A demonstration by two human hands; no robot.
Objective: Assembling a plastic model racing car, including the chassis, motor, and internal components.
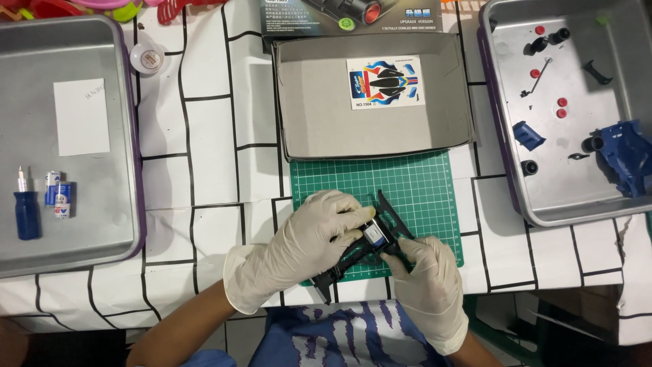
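L tray [68, 238] is holding a screwdriver [26, 211] & batteries [57, 197]. L hand [305, 248] & R hand [424, 282], both gloved, are gripping a black toy car frame [363, 248] together over the green mat [407, 190], mid tabletop. R tray [564, 204] is holding blue parts [628, 156].

White gloves [309, 248] hold a black chassis [353, 255] on a green gridded mat [414, 187]; white tablecloth [210, 136] with black lines.

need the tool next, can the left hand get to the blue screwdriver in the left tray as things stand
Probably yes, once it lets go: the left hand is gripping the black chassis, but the blue screwdriver lies uncovered in the open left tray, with only bare tablecloth between.
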